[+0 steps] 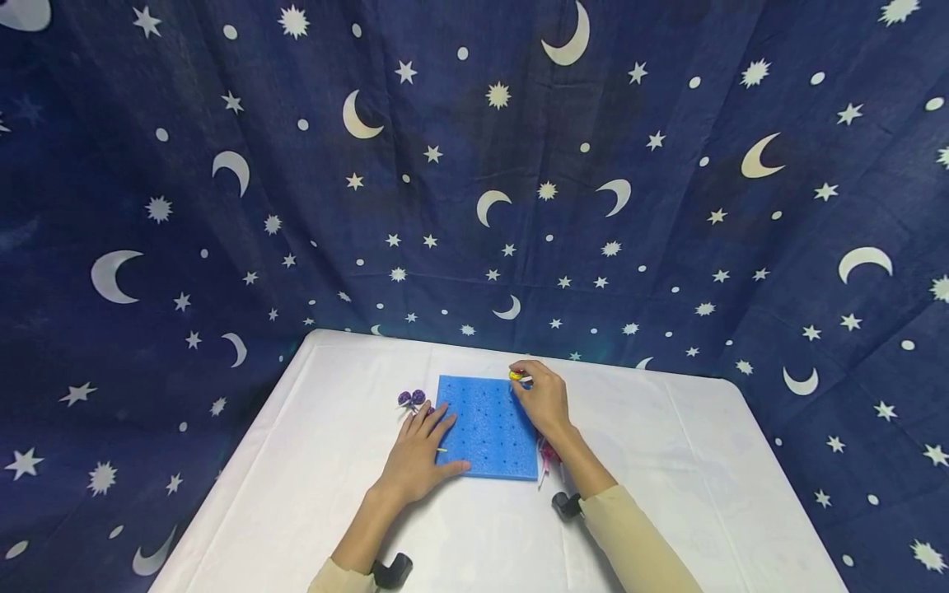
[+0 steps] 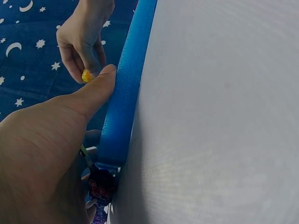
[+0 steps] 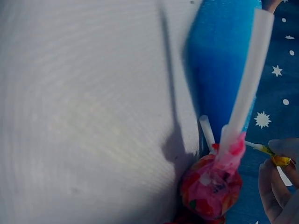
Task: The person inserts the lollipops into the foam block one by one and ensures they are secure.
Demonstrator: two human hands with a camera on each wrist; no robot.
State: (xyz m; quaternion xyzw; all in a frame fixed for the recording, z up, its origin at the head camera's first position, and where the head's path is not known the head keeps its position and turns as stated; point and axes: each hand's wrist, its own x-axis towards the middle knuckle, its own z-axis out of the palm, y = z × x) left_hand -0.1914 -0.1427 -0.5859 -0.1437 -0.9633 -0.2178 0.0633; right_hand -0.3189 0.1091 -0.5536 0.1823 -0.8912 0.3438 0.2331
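A blue foam board dotted with small holes lies on the table. My left hand rests along its left side, fingers spread and thumb on the near edge. Above the far right corner, my right hand pinches a yellow-wrapped lollipop by its wrapped head. Its white stick shows in the right wrist view, pointing toward the board; whether the tip touches a hole cannot be told. Purple-wrapped lollipops lie just beyond the left fingertips. Close by the right forearm, pink-red lollipops lie partly hidden.
A white cloth covers the table. Behind it hangs a dark blue curtain with moons and stars. In the left wrist view, a dark-wrapped lollipop sits against the board's edge under the left hand. Black bands sit at both wrists.
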